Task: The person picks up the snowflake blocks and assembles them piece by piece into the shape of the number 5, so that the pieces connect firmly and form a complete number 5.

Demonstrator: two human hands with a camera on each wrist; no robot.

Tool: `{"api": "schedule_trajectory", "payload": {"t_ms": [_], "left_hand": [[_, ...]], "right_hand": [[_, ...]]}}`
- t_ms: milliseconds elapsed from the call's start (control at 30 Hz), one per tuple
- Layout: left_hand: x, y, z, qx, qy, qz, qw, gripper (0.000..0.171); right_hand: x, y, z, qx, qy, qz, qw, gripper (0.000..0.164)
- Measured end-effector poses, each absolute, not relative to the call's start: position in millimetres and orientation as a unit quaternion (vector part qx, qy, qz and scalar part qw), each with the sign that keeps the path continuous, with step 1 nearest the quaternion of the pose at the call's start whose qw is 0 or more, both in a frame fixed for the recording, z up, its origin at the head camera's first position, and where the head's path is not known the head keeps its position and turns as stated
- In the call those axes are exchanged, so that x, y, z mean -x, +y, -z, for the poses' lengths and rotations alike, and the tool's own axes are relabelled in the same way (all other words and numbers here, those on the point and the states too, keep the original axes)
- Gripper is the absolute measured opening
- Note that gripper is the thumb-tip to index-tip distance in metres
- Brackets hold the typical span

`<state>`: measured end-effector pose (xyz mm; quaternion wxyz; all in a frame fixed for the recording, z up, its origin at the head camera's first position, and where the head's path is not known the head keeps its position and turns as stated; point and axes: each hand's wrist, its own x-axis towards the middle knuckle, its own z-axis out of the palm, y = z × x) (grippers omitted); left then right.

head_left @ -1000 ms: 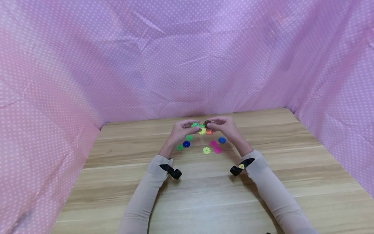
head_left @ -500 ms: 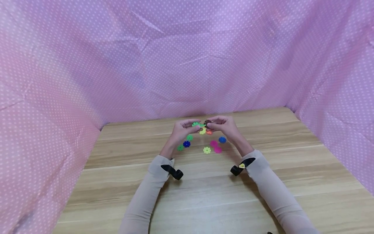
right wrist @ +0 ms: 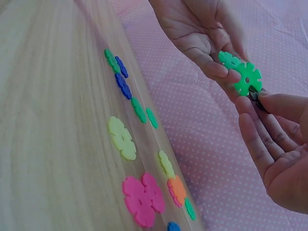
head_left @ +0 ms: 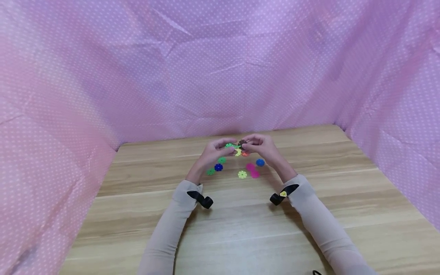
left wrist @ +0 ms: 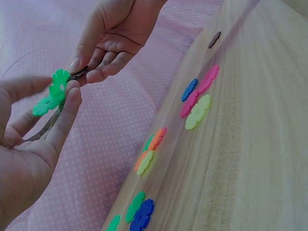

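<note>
Two green notched interlocking discs [right wrist: 248, 79], joined at an angle, are pinched between the thumb and fingers of my left hand [head_left: 210, 154]. My right hand [head_left: 266, 149] pinches a dark brown interlocking disc [head_left: 242, 143] of the same flower-like kind. In the right wrist view the brown disc's edge meets a notch of the nearer green one, partly hidden by the right thumb. Both hands are raised above the far part of the table, fingertips close together. Below them lie a yellow disc [head_left: 238, 152] and an orange disc [right wrist: 177, 190].
More discs lie on the wooden table [head_left: 233, 236]: a dark blue disc [head_left: 218, 167] and green ones at left, a pale yellow disc [head_left: 242, 174] in the middle, pink discs [right wrist: 138, 201] and a blue disc [head_left: 260, 162] at right. Pink dotted cloth [head_left: 220, 76] surrounds the table.
The hands stay nearly in place, their fingertips now slightly closer together around the green and brown discs. The discs on the table have not moved.
</note>
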<state>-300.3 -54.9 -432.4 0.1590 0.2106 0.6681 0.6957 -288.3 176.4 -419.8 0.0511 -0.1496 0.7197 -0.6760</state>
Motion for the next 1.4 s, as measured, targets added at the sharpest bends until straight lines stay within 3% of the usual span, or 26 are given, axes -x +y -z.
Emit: {"api": "schedule_trajectory", "payload": {"t_ms": [400, 867, 1167, 1400], "left_hand": [[299.5, -48.6, 437.6, -0.198, 0.703, -0.664, 0.159, 0.037], [303.2, -49.9, 439.1, -0.187, 0.708, -0.666, 0.141, 0.033], [305.2, -55.0, 436.1, -0.186, 0.701, -0.674, 0.142, 0.034], [305.3, -52.3, 439.1, -0.183, 0.703, -0.671, 0.147, 0.035]], "right_hand": [[289.5, 173.0, 422.7, 0.143, 0.729, 0.666, 0.075, 0.030], [277.7, 200.9, 417.0, 0.147, 0.782, 0.591, 0.131, 0.047], [257.9, 224.0, 429.8, 0.185, 0.827, 0.500, 0.177, 0.039], [248.6, 232.7, 437.5, 0.235, 0.873, 0.399, 0.154, 0.028]]}}
